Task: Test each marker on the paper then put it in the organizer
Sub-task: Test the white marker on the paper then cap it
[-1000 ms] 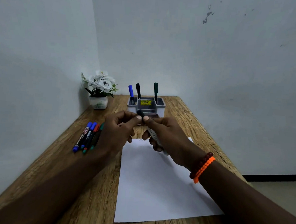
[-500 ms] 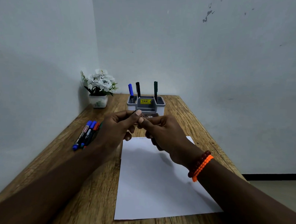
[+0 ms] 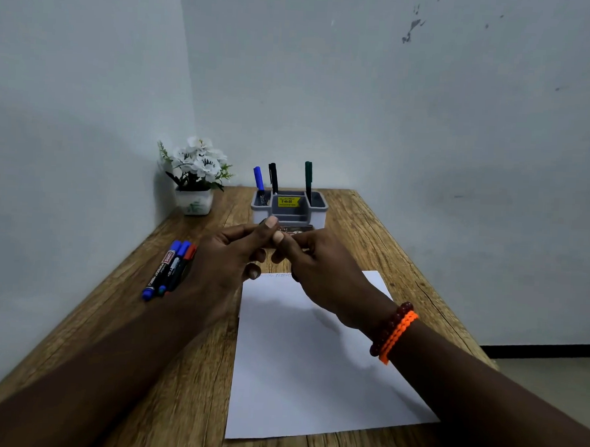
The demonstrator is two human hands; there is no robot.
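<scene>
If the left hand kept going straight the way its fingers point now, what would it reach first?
The left hand points forward and slightly right. Its fingertips already meet the right hand around a mostly hidden marker. Past that, probably the grey organizer, though depth is unclear.

A single head-worn wide-angle view looks forward and down along the table (image 3: 190,371) from its near end. Both forearms run in from the lower corners, at 7 and 5 o'clock, and meet near the centre. The paper (image 3: 313,378) lies close below; the organizer (image 3: 318,217) stands farther off at 12 o'clock, against the room's corner walls.
</scene>
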